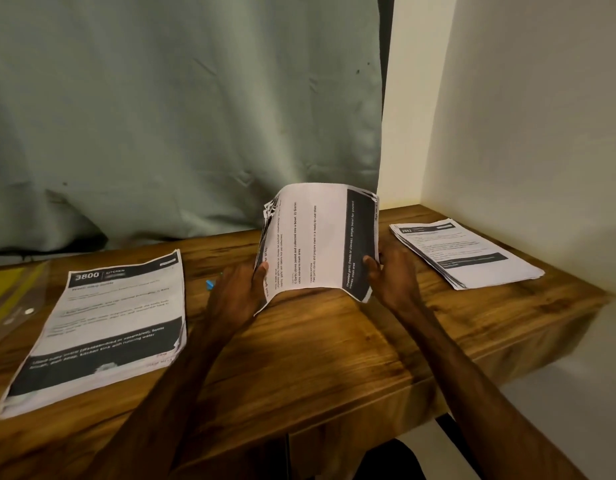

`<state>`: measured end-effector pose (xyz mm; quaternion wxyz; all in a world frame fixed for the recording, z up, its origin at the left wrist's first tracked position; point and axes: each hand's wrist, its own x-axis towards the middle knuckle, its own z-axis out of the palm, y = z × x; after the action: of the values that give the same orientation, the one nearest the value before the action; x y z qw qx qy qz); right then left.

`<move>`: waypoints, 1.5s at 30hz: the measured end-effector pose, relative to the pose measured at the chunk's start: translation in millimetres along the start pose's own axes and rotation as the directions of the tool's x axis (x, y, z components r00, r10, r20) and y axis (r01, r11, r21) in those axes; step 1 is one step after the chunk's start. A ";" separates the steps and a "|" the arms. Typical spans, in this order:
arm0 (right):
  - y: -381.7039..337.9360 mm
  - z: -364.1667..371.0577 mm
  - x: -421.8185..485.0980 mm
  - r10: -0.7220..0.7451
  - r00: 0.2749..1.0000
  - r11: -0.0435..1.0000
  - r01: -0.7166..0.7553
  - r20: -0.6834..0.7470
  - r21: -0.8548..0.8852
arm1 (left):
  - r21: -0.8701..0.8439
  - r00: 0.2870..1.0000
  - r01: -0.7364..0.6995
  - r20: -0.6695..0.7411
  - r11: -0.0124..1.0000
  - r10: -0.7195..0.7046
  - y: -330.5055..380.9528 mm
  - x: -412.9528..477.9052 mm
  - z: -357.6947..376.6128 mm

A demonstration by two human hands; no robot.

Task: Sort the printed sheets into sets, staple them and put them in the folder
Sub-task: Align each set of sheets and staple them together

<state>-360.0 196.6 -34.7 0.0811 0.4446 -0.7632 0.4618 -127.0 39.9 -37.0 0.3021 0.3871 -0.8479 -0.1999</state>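
A bowed set of printed sheets (pixel 320 240) stands on its edge above the middle of the wooden desk (pixel 317 344). My left hand (pixel 242 289) grips its left edge with the thumb on the front. My right hand (pixel 391 275) grips its right edge the same way. A stack of printed sheets headed 3800 (pixel 105 323) lies flat at the left. Another stack of printed sheets (pixel 462 252) lies flat at the right, near the wall. A clear folder with yellow inside (pixel 8 299) lies at the far left edge. A small blue object (pixel 210 284), mostly hidden, shows behind my left hand.
A grey-green curtain (pixel 182 116) hangs behind the desk. A white wall (pixel 528 133) closes off the right side. The desk's front edge runs diagonally toward the lower left.
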 end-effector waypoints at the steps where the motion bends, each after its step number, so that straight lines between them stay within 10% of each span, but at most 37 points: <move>1: -5.7 -4.6 -2.7 0.006 1.000 1.000 -0.006 0.006 0.019 | -0.007 1.000 0.002 -0.001 1.000 -0.002 0.1 -0.3 1.0; 16: -29.3 -17.7 2.0 0.007 0.989 0.998 0.002 -0.149 0.063 | -0.262 0.972 -0.065 -0.235 0.963 0.002 35.2 -0.3 -7.6; 45: 7.2 8.4 -20.0 0.103 0.995 0.983 -0.099 -0.019 0.154 | -0.253 0.997 0.035 -0.053 0.967 -0.050 6.1 -10.1 20.8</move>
<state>-351.1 203.4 -54.6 0.0335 0.4042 -0.7460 0.5283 -138.9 53.8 -52.4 0.3691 0.3694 -0.7980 -0.3009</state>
